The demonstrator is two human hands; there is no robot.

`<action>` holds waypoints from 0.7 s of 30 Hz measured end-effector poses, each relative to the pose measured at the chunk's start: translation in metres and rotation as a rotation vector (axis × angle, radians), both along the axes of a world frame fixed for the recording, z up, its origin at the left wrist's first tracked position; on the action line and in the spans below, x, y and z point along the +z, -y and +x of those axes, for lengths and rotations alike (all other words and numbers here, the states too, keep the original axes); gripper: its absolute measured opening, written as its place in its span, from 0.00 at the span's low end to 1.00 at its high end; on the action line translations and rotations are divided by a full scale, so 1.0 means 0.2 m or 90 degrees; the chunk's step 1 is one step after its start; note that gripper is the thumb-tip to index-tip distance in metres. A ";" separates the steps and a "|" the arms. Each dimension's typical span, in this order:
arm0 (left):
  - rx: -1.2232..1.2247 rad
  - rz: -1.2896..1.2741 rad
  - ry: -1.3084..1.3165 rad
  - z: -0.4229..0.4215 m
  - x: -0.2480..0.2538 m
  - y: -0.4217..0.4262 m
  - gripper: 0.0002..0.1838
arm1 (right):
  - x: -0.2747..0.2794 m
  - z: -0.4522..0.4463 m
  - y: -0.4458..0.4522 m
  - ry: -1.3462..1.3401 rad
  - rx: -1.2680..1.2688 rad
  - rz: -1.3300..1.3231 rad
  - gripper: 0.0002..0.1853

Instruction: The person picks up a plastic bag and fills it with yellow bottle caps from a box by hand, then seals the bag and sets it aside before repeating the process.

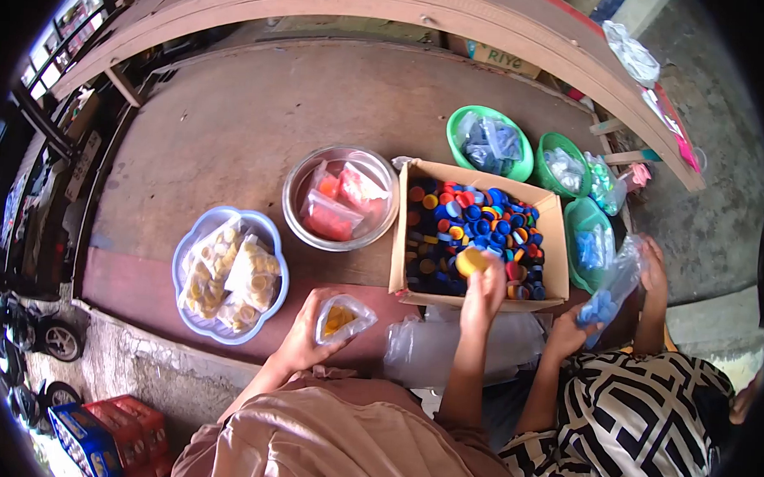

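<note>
Near the table's [225, 129] front left corner sits a blue bowl [178, 272] of bags [254, 275]. By the front edge, my left hand [304, 331] holds a clear bag [358, 312] with yellow bits [337, 320] inside. My right hand [485, 294] pinches a yellow cap [471, 261] over a box [556, 242] of caps [483, 219], near the box's front edge.

Soft daylight, strong fisheye bowing, blackened corners

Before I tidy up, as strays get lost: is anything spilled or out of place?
No spill shows. One greenish bag seems to lie outside the green bowl beside it, odd because most filled bags here sit in bowls.
</note>
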State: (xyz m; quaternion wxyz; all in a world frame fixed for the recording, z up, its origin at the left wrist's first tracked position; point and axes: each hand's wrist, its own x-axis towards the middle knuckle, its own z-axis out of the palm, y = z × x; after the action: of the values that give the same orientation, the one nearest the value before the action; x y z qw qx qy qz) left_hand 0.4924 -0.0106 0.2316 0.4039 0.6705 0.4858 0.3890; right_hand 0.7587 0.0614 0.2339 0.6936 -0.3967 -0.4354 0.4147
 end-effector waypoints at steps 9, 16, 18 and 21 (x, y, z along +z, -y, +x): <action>-0.044 0.134 0.026 0.03 0.05 -0.04 0.37 | 0.09 -0.46 0.28 0.529 0.141 0.254 0.23; -0.104 0.059 0.004 0.06 -0.02 0.03 0.33 | 0.02 -0.43 0.27 0.624 0.267 0.092 0.09; -0.136 0.033 0.000 0.08 -0.10 0.05 0.33 | -0.06 -0.42 0.28 0.671 0.338 0.027 0.09; -0.179 0.101 -0.054 0.09 -0.10 0.05 0.33 | -0.02 -0.41 0.27 0.702 0.402 0.043 0.09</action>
State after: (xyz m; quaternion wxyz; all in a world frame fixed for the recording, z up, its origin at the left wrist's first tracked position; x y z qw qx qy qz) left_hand 0.5107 -0.0208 0.2122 0.3789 0.7775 0.3719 0.3371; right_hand 0.6771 0.0078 0.2294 0.2239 -0.3827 -0.8373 0.3200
